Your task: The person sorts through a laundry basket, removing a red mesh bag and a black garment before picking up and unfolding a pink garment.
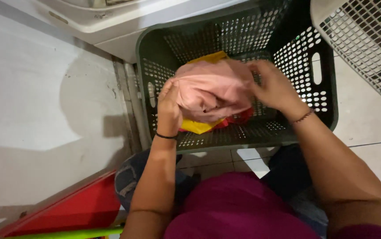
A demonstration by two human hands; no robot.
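Pale floor tiles (pixel 35 102) fill the left side of the room, with a red panel (pixel 84 210) and a bright green rod (pixel 73 233) low in the corner; behind them runs the white base of an appliance (pixel 115 26); just beside it on the floor sits a dark green perforated laundry basket (pixel 325 95), and the person crouches right against its near wall, knees close to the rim.

Inside the basket lies a bundle of pink cloth (pixel 212 90), raised a little above a yellow garment (pixel 197 127) and a scrap of red fabric (pixel 239 118) that lie under it on the basket floor; the left hand (pixel 169 108), a dark band on its wrist, has its fingers clenched on the left edge of the pink cloth; the right hand (pixel 274 86), with a thin reddish bracelet, presses on the right side of the bundle, fingers curled into the fabric and grasping it.

Further right, at the upper corner, stands a white perforated basket (pixel 367 40), near the green one but apart from it.
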